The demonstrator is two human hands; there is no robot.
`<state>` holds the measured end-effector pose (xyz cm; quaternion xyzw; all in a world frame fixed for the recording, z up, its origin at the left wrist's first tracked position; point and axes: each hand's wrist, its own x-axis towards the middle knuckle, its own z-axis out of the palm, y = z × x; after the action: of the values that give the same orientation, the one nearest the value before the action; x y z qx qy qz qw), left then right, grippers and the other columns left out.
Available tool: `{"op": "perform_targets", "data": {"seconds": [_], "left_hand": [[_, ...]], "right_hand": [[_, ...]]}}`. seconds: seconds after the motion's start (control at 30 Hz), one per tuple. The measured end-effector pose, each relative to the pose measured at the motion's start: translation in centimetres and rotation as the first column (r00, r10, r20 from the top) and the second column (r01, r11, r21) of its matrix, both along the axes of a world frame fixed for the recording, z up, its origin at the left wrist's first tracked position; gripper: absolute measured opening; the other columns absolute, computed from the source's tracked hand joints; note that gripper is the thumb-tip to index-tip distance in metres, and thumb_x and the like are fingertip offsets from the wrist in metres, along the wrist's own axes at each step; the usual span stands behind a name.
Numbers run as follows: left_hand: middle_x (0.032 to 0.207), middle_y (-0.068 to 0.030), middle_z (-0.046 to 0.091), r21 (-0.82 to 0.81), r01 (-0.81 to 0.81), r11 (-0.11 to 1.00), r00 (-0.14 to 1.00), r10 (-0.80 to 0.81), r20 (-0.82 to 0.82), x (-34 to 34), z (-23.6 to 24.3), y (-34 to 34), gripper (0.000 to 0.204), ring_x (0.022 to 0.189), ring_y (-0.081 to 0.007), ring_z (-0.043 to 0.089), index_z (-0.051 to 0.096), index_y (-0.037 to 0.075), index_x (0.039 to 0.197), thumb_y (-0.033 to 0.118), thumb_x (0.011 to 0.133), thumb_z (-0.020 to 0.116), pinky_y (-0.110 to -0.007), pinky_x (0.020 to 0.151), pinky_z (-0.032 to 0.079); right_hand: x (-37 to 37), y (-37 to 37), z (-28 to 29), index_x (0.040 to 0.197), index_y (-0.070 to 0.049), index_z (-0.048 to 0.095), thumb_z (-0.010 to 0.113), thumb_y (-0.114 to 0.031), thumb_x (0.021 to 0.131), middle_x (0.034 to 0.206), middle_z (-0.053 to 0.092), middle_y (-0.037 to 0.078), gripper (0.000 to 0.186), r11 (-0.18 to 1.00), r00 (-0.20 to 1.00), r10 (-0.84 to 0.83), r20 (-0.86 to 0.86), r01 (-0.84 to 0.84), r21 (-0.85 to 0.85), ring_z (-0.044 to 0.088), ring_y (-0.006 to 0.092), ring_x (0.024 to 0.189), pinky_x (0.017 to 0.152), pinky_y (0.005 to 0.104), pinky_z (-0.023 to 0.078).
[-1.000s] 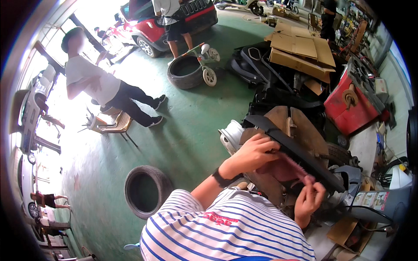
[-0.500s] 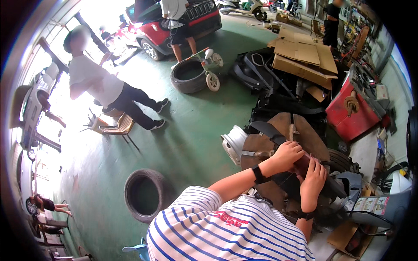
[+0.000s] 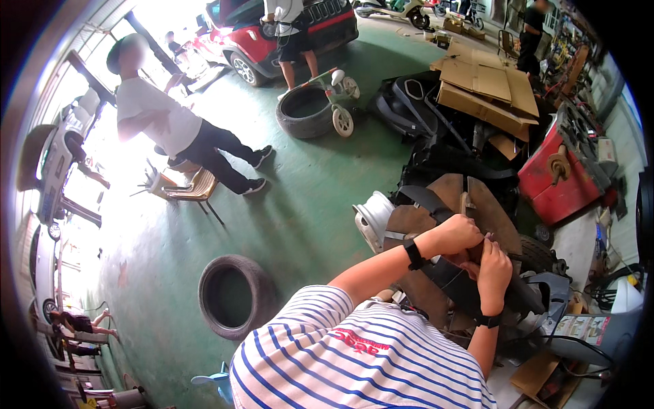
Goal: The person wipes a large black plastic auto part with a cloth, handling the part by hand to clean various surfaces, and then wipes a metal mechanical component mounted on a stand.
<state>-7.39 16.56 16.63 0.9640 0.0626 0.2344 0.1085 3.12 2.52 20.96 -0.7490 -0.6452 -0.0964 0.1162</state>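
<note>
My left hand (image 3: pixel 458 233) and my right hand (image 3: pixel 494 271) are close together at lower right, both with curled fingers on a dark reddish piece (image 3: pixel 470 255) within a long, curved black piece (image 3: pixel 443 273). The left is above and left of the right; the fingertips and exactly what they pinch are partly hidden. The black piece lies tilted across a rusty round plate (image 3: pixel 490 204) of a machine. A white wheel rim (image 3: pixel 373 221) stands just left of the plate.
A loose tyre (image 3: pixel 235 296) lies left of me. A person in white (image 3: pixel 160 116) stands near a chair (image 3: pixel 194 191). A small bike (image 3: pixel 343 116) stands by another tyre (image 3: pixel 296 119). Cardboard (image 3: pixel 487 82), a red machine (image 3: pixel 558 191) and a red car (image 3: pixel 286 44) are beyond.
My hands have moved closer together, the right one upward. The reddish inside of the black piece, widely visible earlier, is now mostly covered by my hands. The view has shifted slightly.
</note>
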Motion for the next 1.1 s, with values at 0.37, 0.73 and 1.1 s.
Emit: {"op": "perform_targets", "data": {"seconds": [0.37,0.73,1.1], "left_hand": [[0.093,-0.0050,0.061,0.027,0.015,1.000,0.996,-0.017,0.082,-1.5,1.1,-1.1,0.055,0.092,-0.0234,0.060,0.060,0.007,0.092,0.041,0.052,0.075,-0.035,0.078,0.049],[0.090,-0.0046,0.058,0.182,-0.002,0.983,0.990,-0.023,0.138,-1.5,0.0,-0.8,0.042,0.088,-0.0220,0.058,0.058,0.007,0.092,0.034,0.061,0.068,-0.032,0.074,0.047],[0.099,-0.0043,0.061,0.149,0.044,0.988,0.989,-0.064,0.134,-2.2,0.7,-0.9,0.040,0.098,-0.0222,0.060,0.059,0.007,0.098,0.032,0.068,0.064,-0.033,0.079,0.049]], "right_hand": [[-1.5,0.2,-0.1,0.124,-0.005,0.048,0.083,-0.017,0.061,0.118,0.057,0.010,0.073,0.984,0.990,-0.133,0.035,0.137,-0.118,0.054,0.0262,0.115,0.097,0.0373,0.041],[-0.6,-0.6,-0.9,0.119,-0.003,0.053,0.079,-0.020,0.064,0.111,0.062,0.011,0.064,0.998,1.000,0.003,-0.009,-0.003,0.061,0.057,0.0272,0.113,0.094,0.0383,0.044],[-0.5,-1.0,-1.8,0.117,-0.003,0.053,0.073,-0.024,0.072,0.112,0.060,0.010,0.053,0.987,0.990,0.047,0.133,-0.067,0.149,0.057,0.0266,0.107,0.096,0.0378,0.043]]}}
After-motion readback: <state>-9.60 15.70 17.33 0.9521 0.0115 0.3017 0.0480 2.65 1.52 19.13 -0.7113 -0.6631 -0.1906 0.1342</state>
